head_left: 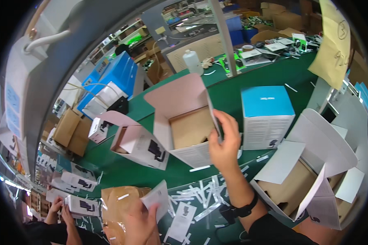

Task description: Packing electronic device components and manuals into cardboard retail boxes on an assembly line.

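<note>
My right hand (225, 143) grips the right wall of an open white box (198, 155), fingers outside and thumb at the inner edge. A brown cardboard insert (192, 127) fills that box, and its lid flap stands up at the back. Between the fingers of my left hand (140, 218), smeared by motion, is a white leaflet (157, 200), held above a brown cardboard sheet (122, 196). Left of the open box, a second white box (141, 151) with a dark device printed on it has its flap raised. A blue-topped box (268, 118) stands closed on the right.
Open boxes with inserts (292, 185) sit at the near right. White paper strips (200, 196) and a printed leaflet (182, 220) litter the green table. A plastic bottle (193, 62) stands behind. At lower left, another person's hands (61, 210) touch a white box (84, 205).
</note>
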Available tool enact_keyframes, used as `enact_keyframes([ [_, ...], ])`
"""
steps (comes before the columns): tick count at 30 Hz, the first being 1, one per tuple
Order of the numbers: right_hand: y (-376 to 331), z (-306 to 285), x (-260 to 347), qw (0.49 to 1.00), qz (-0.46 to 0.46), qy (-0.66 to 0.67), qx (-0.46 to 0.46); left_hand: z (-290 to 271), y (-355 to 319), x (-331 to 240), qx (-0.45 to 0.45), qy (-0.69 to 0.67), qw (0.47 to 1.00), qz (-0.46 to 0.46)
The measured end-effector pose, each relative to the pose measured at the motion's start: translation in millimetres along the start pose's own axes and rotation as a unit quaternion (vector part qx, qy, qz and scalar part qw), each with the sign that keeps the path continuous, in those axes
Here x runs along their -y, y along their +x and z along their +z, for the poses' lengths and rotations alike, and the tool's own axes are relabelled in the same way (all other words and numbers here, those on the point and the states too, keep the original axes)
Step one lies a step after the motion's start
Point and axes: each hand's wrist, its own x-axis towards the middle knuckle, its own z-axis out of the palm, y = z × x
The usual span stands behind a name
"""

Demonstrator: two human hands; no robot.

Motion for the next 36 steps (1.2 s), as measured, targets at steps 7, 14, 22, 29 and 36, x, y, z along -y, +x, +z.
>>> enact_keyframes([
  [7, -1.0, -8.7, -7.6, 0.999, 0.046, 0.000, -0.005, 21.4, 154.5, -120.5, -0.434, -0.131, 0.836, 0.308],
  [14, 0.1, -0.4, -1.9, 1.000, 0.007, 0.005, -0.017, 56.8, 181.2, -91.5, -0.367, 0.081, 0.892, 0.252],
  [22, 10.2, -14.4, -20.1, 0.998, -0.051, 0.033, -0.008, 91.4, 188.6, -70.1, -0.228, -0.142, 0.915, 0.301],
  [29, 9.3, -14.3, -23.3, 0.990, -0.089, -0.099, 0.045, 109.9, 190.5, -85.9, -0.200, -0.162, 0.900, 0.350],
  [36, 8.5, -12.8, -20.4, 0.991, -0.087, -0.086, 0.046, 113.5, 195.8, -72.8, -0.154, 0.062, 0.856, 0.490],
])
